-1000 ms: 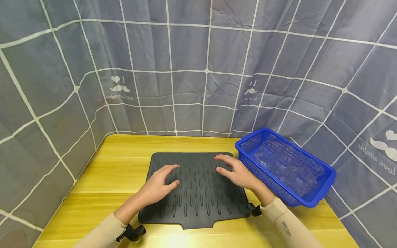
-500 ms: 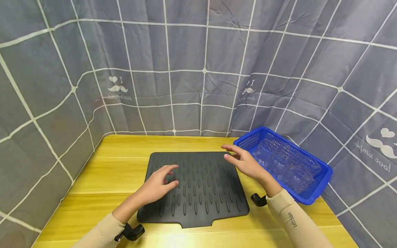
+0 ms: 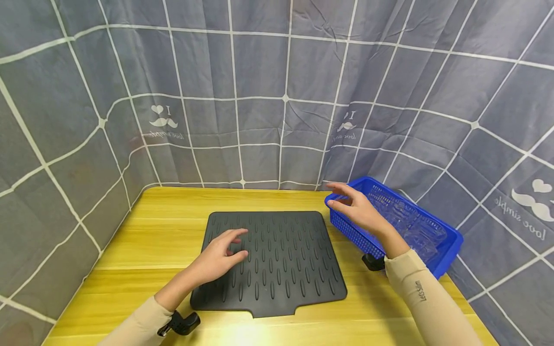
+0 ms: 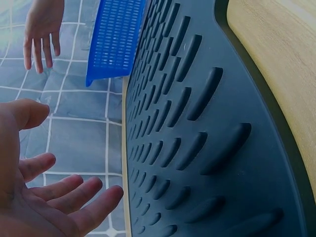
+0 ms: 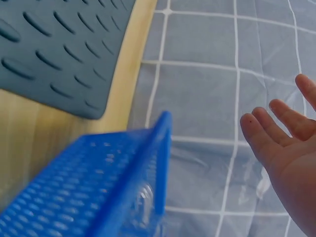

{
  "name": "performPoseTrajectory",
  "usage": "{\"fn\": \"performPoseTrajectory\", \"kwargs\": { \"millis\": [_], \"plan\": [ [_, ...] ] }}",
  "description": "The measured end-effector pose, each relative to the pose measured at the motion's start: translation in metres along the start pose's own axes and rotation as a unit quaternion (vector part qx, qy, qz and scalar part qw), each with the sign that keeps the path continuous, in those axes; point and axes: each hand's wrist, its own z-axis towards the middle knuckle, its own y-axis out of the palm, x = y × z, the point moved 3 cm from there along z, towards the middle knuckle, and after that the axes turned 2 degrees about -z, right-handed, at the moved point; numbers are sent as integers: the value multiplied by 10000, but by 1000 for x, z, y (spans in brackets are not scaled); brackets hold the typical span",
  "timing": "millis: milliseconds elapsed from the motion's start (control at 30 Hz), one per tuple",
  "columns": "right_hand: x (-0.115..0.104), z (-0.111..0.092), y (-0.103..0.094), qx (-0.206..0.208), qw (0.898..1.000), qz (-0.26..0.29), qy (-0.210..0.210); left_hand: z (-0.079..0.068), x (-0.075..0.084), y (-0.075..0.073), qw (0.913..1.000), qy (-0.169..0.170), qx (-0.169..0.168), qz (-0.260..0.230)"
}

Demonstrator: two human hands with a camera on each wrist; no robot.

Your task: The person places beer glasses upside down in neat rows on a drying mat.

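Note:
Over the left part of a dark ribbed mat [image 3: 285, 259] hovers my left hand [image 3: 220, 257], fingers relaxed and holding nothing. The left wrist view shows that hand [image 4: 64, 192] with its fingers spread apart, above the mat's raised ridges [image 4: 187, 148]. My right hand [image 3: 359, 209] is above the near left side of a blue plastic basket [image 3: 454, 240], also holding nothing. Inside the basket lie several clear, transparent items [image 3: 415, 230]; their kind is hard to make out. In the right wrist view the right hand [image 5: 291, 153] stands apart from the basket's rim [image 5: 165, 123].
The mat and basket stand on a yellow wood-grain table [image 3: 143, 240]. A grey curtain with white grid lines [image 3: 259, 110] hangs behind the table and along both sides. Each wrist wears a black camera, such as the left one [image 3: 183, 323].
My right hand has moved right and away from me, from over the mat to over the basket. The left hand stays nearly still above the mat.

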Motion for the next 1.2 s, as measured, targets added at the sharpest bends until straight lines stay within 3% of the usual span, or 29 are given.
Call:
{"fn": "performPoseTrajectory", "kwargs": {
  "millis": [367, 567, 1200],
  "plan": [
    [10, 4, -40, 114, 9985, 6, 527, 0, -2, 1, 10000, -42, -34, 0],
    [16, 6, -57, 282, 9977, 42, 610, 0, -2, 1, 10000, -33, -23, 16],
    [60, 1, -85, 371, 9907, 8, 1311, -3, -2, -2, 10000, -28, -21, 3]
  ]
}}
